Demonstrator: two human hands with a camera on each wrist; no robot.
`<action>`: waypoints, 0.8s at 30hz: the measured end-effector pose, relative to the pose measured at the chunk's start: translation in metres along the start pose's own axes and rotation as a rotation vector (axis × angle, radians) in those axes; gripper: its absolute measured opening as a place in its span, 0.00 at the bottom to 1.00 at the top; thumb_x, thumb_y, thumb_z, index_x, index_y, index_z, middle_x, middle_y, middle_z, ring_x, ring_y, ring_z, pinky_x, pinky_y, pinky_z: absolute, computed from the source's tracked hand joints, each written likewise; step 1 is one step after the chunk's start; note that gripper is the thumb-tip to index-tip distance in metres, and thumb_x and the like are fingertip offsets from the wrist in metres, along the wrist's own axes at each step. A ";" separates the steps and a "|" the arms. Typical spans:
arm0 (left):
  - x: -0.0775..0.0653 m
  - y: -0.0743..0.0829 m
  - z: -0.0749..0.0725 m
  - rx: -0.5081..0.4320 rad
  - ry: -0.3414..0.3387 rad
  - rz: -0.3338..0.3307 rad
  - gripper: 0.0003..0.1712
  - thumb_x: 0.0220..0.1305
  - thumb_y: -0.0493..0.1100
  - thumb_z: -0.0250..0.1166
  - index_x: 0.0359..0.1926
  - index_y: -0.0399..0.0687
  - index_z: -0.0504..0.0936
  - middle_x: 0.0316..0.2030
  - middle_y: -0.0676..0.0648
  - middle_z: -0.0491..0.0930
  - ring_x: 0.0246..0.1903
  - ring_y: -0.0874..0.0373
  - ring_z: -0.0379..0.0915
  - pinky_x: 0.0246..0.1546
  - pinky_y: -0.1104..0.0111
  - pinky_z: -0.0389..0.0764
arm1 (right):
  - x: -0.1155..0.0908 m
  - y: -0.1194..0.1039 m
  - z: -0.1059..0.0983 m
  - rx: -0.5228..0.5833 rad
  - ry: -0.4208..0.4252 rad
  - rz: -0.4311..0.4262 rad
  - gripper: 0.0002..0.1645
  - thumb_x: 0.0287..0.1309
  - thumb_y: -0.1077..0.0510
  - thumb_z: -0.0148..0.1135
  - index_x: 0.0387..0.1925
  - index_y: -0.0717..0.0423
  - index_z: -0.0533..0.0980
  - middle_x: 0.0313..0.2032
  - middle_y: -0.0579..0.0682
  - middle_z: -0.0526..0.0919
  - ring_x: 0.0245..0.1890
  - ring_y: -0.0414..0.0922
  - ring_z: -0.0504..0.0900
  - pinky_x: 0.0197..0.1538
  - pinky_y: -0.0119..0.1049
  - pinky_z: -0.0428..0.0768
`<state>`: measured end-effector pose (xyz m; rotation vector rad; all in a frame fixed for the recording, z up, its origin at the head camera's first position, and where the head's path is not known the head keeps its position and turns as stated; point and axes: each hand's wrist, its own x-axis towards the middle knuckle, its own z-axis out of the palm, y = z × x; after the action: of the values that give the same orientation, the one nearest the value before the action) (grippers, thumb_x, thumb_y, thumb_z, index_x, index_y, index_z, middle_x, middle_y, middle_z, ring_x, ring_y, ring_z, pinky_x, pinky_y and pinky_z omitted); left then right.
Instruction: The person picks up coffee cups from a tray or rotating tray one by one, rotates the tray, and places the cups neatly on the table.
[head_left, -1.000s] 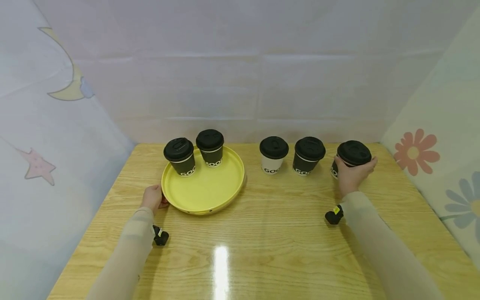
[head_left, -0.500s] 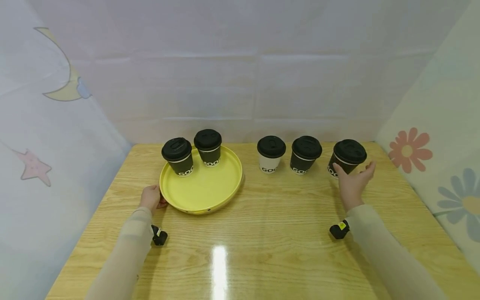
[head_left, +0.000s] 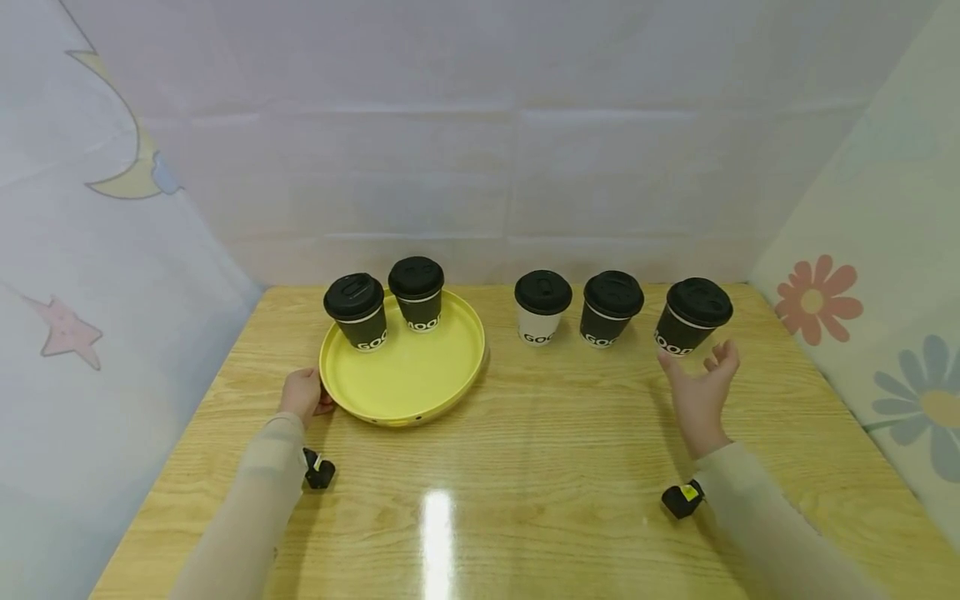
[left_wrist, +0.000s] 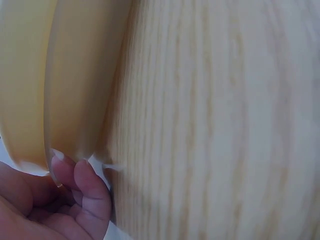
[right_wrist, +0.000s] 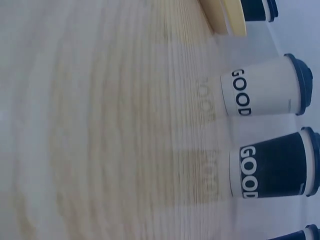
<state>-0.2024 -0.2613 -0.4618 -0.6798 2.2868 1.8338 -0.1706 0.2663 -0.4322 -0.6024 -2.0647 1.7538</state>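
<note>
At the left edge of a round yellow tray, my left hand grips the rim; the left wrist view shows curled fingers against it. Two black lidded paper coffee cups, a left one and a right one, stand upright toward the back of the tray. My right hand is spread and holds nothing, just in front of the rightmost black coffee cup, which stands on the table. Left of that cup are another black coffee cup and a white coffee cup with a black lid.
The wooden table runs back to a pale sheet-covered wall. Printed side sheets rise left and right, close to the table's edges. A black wrist camera hangs beneath the right sleeve, another camera beside the left.
My right hand has let go of the rightmost black cup and drawn back toward me, fingers spread. That cup stays standing on the table. My left hand has stayed at the tray.
</note>
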 end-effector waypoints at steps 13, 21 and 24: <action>0.004 0.000 0.001 0.024 0.010 -0.029 0.20 0.79 0.42 0.36 0.50 0.30 0.70 0.20 0.50 0.68 0.19 0.63 0.67 0.22 0.72 0.77 | -0.031 0.001 0.018 -0.016 -0.064 -0.132 0.51 0.62 0.55 0.65 0.74 0.58 0.43 0.68 0.56 0.54 0.63 0.51 0.57 0.59 0.43 0.61; 0.008 0.000 0.001 0.049 0.014 -0.049 0.22 0.79 0.44 0.36 0.52 0.31 0.69 0.21 0.49 0.68 0.19 0.63 0.67 0.22 0.72 0.77 | -0.046 -0.005 0.033 0.010 -0.128 -0.205 0.46 0.62 0.64 0.64 0.72 0.61 0.49 0.64 0.58 0.58 0.62 0.51 0.60 0.54 0.37 0.62; 0.007 0.001 0.000 0.047 0.010 -0.046 0.21 0.79 0.43 0.36 0.51 0.31 0.69 0.21 0.49 0.68 0.19 0.63 0.67 0.22 0.72 0.77 | -0.048 -0.004 0.040 0.022 -0.149 -0.239 0.44 0.60 0.66 0.65 0.71 0.63 0.51 0.63 0.56 0.59 0.61 0.50 0.62 0.53 0.37 0.62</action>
<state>-0.2086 -0.2627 -0.4639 -0.7304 2.2927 1.7553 -0.1524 0.2065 -0.4347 -0.2115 -2.1115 1.7239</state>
